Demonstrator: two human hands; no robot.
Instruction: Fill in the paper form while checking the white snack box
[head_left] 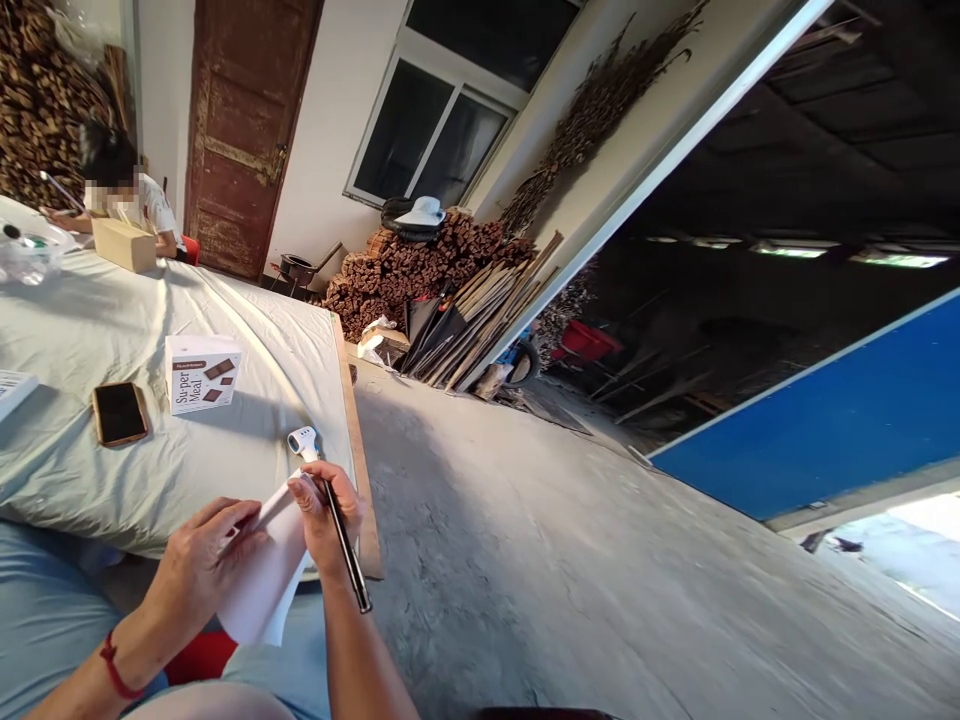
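1. Cloth (112, 330) covers the table, bearing a phone (118, 412), box (201, 372) and thermometer (304, 441).
2. Firewood (397, 265) is stacked by the concrete floor (562, 560).
3. Left hand (199, 565) pinches a paper (262, 580) over the lap; right hand (326, 510) grips paper and pen (346, 548).

I've got both hands low and close together, left hand (201, 560) fingers curled inward, right hand (328, 515) closed, forearms angled inward.
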